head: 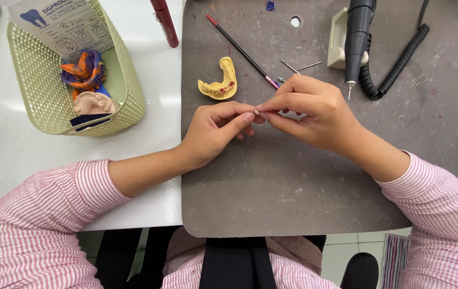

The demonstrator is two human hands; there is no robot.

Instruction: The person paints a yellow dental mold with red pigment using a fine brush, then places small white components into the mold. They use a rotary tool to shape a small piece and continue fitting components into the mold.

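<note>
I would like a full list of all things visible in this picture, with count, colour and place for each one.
Rubber work mat: one, grey, on the white table.
Curved dental cast: one, yellow with red spots, on mat.
Thin pencil-like stick: one, black with red end, on mat.
Rotary handpiece: one, black, with coiled cable, upper right.
Perforated plastic basket: one, pale green, left, holding paper slip, pale cast, orange-purple impressions.
Left hand: fingertips meet the right's.
Right hand: pinching something tiny.
</note>
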